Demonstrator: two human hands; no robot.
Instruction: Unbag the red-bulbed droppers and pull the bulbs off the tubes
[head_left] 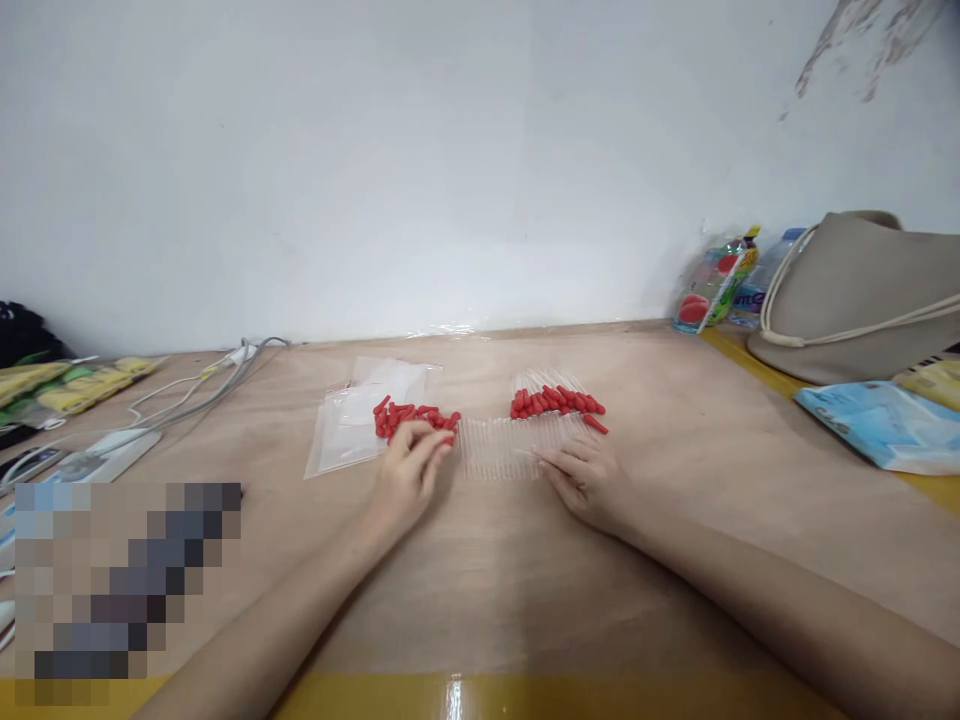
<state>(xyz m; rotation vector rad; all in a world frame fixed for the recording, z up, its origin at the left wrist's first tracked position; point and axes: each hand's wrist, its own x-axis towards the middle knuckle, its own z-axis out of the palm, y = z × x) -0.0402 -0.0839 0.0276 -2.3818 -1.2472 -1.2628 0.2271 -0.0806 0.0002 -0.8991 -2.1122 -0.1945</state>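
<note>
My left hand (407,472) is closed in a pinch on a red rubber dropper bulb (448,440), beside a heap of similar red bulbs (401,412). Between the hands lies a row of thin clear dropper tubes (487,447), side by side on the table. My right hand (591,478) pinches one clear tube (529,453) whose tip points left, over the row's right end. Behind the row, tubes with red bulbs fitted (555,401) lie together, and a single red bulb (595,425) rests at an angle near my right fingers.
Clear plastic zip bags (341,430) lie under and beside the bulb heap. Grey and white cables (202,385) run along the left. A blurred dark object (150,580) lies at front left. Bottles (712,285), a grey bag (855,290) and a blue packet (885,425) stand or lie at right.
</note>
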